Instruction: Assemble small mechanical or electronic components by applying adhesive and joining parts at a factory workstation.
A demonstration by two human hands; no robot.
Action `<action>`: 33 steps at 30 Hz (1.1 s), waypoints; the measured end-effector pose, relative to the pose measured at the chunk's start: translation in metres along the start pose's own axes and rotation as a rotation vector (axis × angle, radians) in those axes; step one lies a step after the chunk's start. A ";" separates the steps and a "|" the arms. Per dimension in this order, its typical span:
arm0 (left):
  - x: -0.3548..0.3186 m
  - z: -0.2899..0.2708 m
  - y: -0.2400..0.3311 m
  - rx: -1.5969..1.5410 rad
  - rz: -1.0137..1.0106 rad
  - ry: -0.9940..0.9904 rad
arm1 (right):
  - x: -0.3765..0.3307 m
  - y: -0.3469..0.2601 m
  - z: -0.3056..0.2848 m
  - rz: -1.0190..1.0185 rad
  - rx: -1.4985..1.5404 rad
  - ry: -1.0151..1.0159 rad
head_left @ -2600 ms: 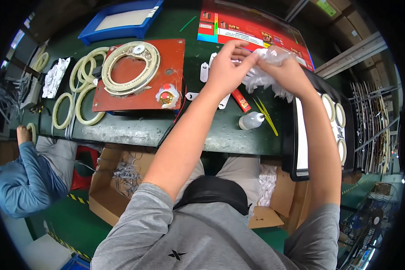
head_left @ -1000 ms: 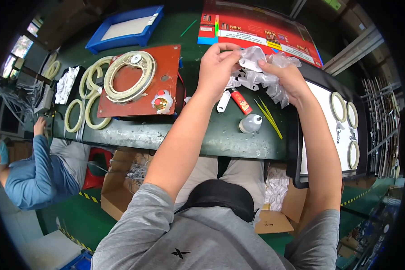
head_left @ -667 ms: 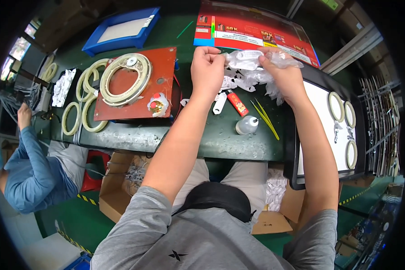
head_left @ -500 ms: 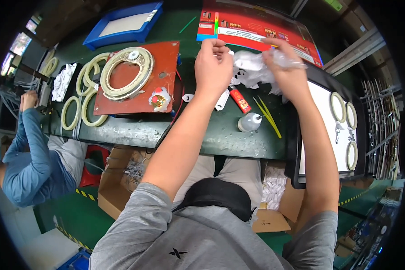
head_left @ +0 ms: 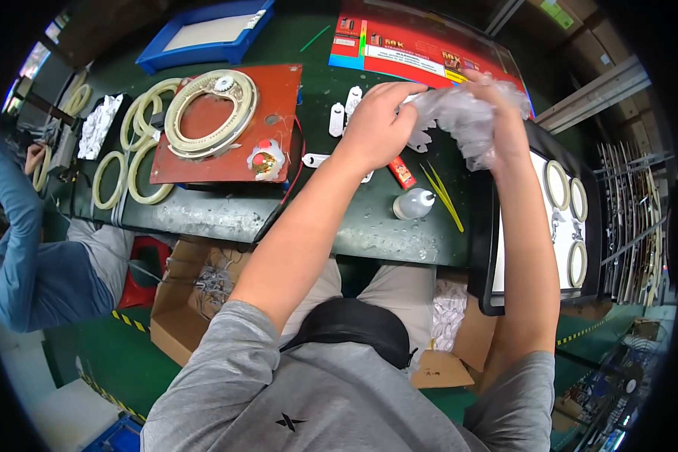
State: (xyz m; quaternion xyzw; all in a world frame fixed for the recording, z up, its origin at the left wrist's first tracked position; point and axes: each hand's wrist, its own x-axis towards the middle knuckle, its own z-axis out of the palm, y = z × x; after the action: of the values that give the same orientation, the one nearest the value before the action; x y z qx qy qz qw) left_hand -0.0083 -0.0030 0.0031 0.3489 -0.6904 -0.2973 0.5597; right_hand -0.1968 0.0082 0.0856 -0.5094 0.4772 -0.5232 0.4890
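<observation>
A crumpled clear plastic bag (head_left: 456, 117) is raised above the bench, with white pieces showing beneath it. My right hand (head_left: 503, 105) grips its right side, the fingers partly covered by the film. At the bag's left edge, my left hand (head_left: 382, 124) has its fingers and thumb closed on the film; whether a white piece is also pinched there is hidden. Flat white plastic pieces with holes lie left of that hand, among them a rounded tag (head_left: 337, 120) and another piece (head_left: 314, 160). Below the hands are a red packet (head_left: 401, 173), a squeeze bottle (head_left: 414, 203) and yellow tweezers (head_left: 444, 197).
A red-brown fixture plate (head_left: 279, 94) bearing a toothed ring (head_left: 175, 124) stands to the left, with pale rings around it. Behind are a blue tray (head_left: 237, 51) and a red printed sheet (head_left: 422, 45). A black tray (head_left: 486, 290) sits right. Another person (head_left: 53, 264) works at far left.
My left hand has moved right and down to the bag's edge, uncovering white pieces on the bench. The bag has bunched up higher around my right hand. The view has shifted slightly.
</observation>
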 end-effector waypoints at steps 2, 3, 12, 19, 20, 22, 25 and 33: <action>0.001 -0.001 0.005 -0.099 -0.131 -0.023 | 0.002 0.001 -0.010 0.099 0.400 -0.083; 0.002 -0.002 0.009 -0.181 -0.262 -0.058 | 0.004 0.002 -0.013 0.096 0.427 -0.087; 0.011 -0.017 0.024 -1.097 -0.453 -0.196 | 0.015 0.004 0.010 0.042 -0.076 0.243; 0.010 -0.014 -0.008 -0.973 -0.475 -0.133 | 0.018 0.017 0.064 -0.431 -0.606 -0.109; 0.010 -0.012 -0.012 -0.974 -0.464 -0.123 | 0.020 0.019 0.074 -0.775 -0.949 0.131; 0.011 -0.017 -0.016 -1.207 -0.561 -0.060 | 0.026 0.018 0.076 -0.552 -1.056 0.088; 0.016 -0.016 -0.012 -1.613 -0.374 -0.446 | 0.037 0.008 0.069 -0.302 -1.091 -0.119; 0.007 -0.010 0.019 -1.489 -0.495 -0.412 | -0.038 -0.055 -0.041 -0.360 -0.679 0.282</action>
State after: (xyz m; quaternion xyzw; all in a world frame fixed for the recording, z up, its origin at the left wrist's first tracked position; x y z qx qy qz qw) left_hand -0.0026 0.0019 0.0239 -0.0340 -0.3035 -0.8523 0.4247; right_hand -0.2394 0.0494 0.1374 -0.6405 0.5884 -0.4778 0.1233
